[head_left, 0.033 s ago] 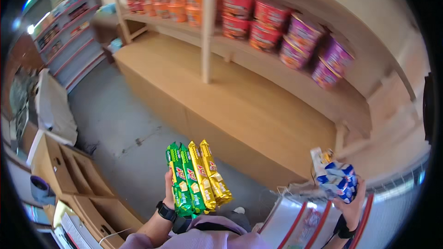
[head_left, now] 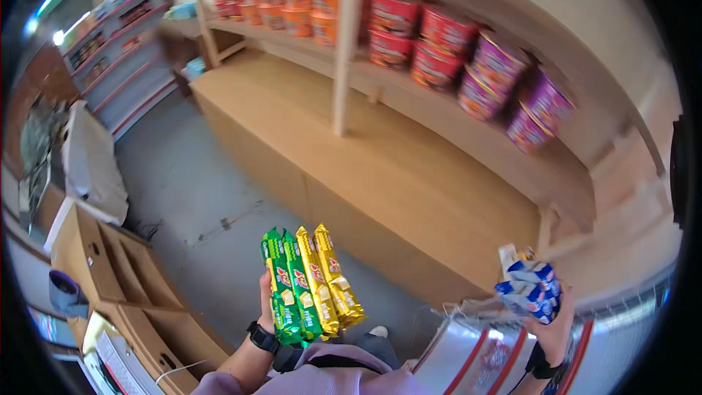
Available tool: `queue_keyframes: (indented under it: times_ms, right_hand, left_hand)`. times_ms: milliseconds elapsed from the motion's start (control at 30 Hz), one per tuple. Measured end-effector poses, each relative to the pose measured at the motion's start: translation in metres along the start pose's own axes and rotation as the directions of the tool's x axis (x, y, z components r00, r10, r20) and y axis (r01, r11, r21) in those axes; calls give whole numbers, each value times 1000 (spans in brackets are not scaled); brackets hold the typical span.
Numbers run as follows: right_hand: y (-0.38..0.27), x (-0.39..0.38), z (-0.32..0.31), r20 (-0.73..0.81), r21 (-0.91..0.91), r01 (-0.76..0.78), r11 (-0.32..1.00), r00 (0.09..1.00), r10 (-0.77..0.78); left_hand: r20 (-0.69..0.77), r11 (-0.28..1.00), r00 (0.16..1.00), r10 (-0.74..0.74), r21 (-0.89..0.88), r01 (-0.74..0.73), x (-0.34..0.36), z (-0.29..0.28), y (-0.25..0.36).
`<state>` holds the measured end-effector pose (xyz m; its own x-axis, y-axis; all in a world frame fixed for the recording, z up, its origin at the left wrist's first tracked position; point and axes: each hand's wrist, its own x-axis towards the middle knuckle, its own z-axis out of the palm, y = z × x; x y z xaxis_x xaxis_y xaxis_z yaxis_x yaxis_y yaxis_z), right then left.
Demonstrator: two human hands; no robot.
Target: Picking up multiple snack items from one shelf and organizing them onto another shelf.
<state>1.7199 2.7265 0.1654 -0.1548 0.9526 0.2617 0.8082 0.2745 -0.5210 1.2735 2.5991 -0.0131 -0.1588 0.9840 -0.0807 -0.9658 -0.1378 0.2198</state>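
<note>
The left hand [head_left: 266, 312] is gripping a row of wrapped packs — green packs [head_left: 289, 298] and yellow packs [head_left: 336, 281], side by side — in front of the person's body. The right hand [head_left: 553, 330], well apart, is closed around blue-and-white packages [head_left: 536, 294] near the lower wooden shelf [head_left: 365, 168]. Above this shelf, round tubs [head_left: 439, 51] stand stacked.

Green packets [head_left: 303, 300], at least two: slim, crimped, side by side in the left hand [head_left: 266, 306]. Yellow packets [head_left: 338, 285], two: similar form, immediately right of the green packets. Blue-and-white packaging [head_left: 534, 290]: glossy, bunched, in the right hand [head_left: 553, 330], well right of the green packets.
</note>
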Motion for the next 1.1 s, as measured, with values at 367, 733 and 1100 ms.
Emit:
queue_keyframes:
  times_ms: [367, 733, 1100]
  right_hand:
    - [-173, 114, 203, 140, 41, 473, 880, 870, -473]
    - [-388, 258, 446, 506, 591, 539, 601, 333, -796]
    - [-628, 300, 667, 429, 707, 664, 241, -132, -894]
  left_hand:
    - [-235, 798, 774, 588, 12, -603, -65, -105, 154]
    - [-224, 430, 459, 860, -167, -887, 36, -83, 248]
    - [-441, 108, 63, 895, 78, -991, 65, -163, 403]
